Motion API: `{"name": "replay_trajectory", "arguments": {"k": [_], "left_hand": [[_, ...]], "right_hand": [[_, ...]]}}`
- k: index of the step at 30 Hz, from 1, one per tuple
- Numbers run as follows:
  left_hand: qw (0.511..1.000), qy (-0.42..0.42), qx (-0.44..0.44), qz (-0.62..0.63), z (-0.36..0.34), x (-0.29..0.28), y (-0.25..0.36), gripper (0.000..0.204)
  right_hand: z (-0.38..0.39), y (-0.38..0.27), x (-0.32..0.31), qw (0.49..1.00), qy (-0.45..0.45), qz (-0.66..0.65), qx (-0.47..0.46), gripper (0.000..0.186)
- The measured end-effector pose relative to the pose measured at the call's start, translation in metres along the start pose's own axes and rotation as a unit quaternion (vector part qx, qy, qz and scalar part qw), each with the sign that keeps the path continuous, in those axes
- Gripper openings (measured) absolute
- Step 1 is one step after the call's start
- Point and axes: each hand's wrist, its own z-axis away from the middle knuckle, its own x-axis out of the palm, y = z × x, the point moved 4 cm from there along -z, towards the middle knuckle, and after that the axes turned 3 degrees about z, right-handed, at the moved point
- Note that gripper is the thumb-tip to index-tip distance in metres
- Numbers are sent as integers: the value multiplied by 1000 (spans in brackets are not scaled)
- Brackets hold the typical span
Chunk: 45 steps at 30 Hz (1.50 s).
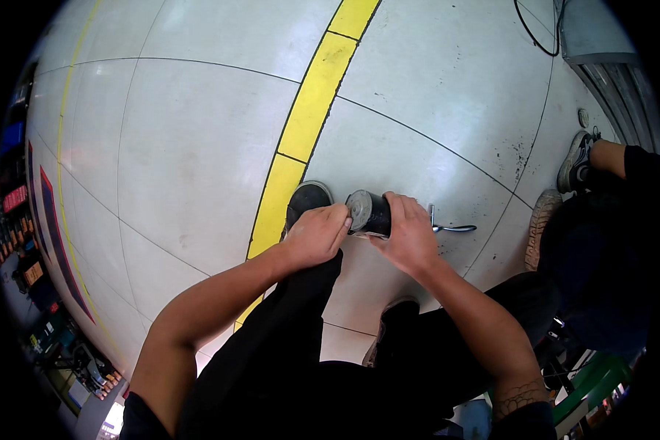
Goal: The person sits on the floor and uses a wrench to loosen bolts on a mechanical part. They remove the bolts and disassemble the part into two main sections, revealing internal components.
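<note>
Canister (376, 215) clasped by right hand (412, 235); left hand (317, 235) curled at its grey end (360, 206), grip unclear.

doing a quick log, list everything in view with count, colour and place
can: one, black with grey end, between hands
metal tool: one, silver, floor right of can
floor: one, pale grey, throughout
floor lines: two, yellow, middle and left
cable: one, black, upper right
ribbed panel: one, grey, upper right
part-seen item: one, green, lower right
goods: many, mixed colours, left edge
other person: one, dark clothes, right
their shoes: two, dark and tan, right
own trousers: one pair, black, lower middle
own shoes: two, dark, left of and below can
left hand: one, bare, at can's grey end
right hand: one, bare, around can's side
</note>
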Motion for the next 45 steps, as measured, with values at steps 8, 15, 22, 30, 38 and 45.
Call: {"name": "replay_trajectory", "arguments": {"k": [8, 15, 22, 30, 38, 45], "left_hand": [[990, 12, -135, 36, 1, 3, 1, 19], [998, 56, -7, 25, -1, -4, 8, 20], [998, 20, -57, 8, -2, -6, 10, 24], [993, -50, -102, 33, 5, -1, -4, 32], [994, -20, -92, 50, -3, -6, -5, 29], [999, 15, -4, 46, 3, -3, -4, 30]], "right_hand": [[0, 1, 3, 1000, 29, -8, 2, 88], [-1, 0, 1, 1000, 19, -1, 1, 90], [0, 0, 2, 1000, 16, -12, 7, 90], [2, -2, 1, 1000, 14, -9, 6, 90], [2, -1, 3, 1000, 20, 0, -9, 88], [4, -2, 4, 999, 31, 6, -22, 87]]}}
